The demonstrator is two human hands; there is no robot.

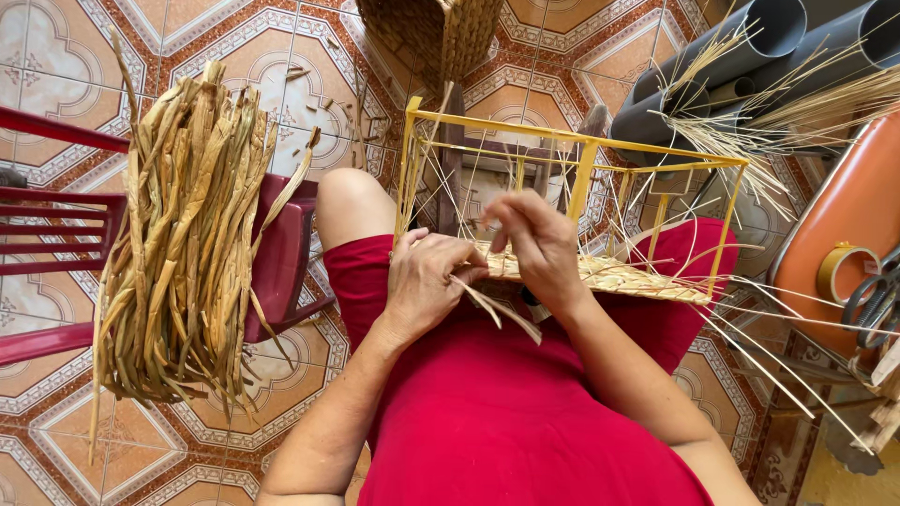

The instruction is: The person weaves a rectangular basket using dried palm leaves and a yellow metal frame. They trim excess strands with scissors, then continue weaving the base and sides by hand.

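A yellow wire frame [581, 141] rests on my lap, its bottom partly covered by a woven mat of pale dried straw [609, 275]. My left hand [427, 281] pinches a flat straw strand [497, 309] at the mat's near edge; the strand's loose ends trail toward my body. Fingers bent, my right hand [539, 245] pinches thin strands just above the weave. Thin straw stakes stick out from the frame to the right.
A thick bundle of dried flat leaves [183, 253] hangs over a dark red plastic chair [56, 225] on my left. Grey pipes [750, 66] with loose straws lie at the upper right. An orange seat holds tape [841, 272] and scissors [877, 300]. A woven basket [436, 33] stands ahead.
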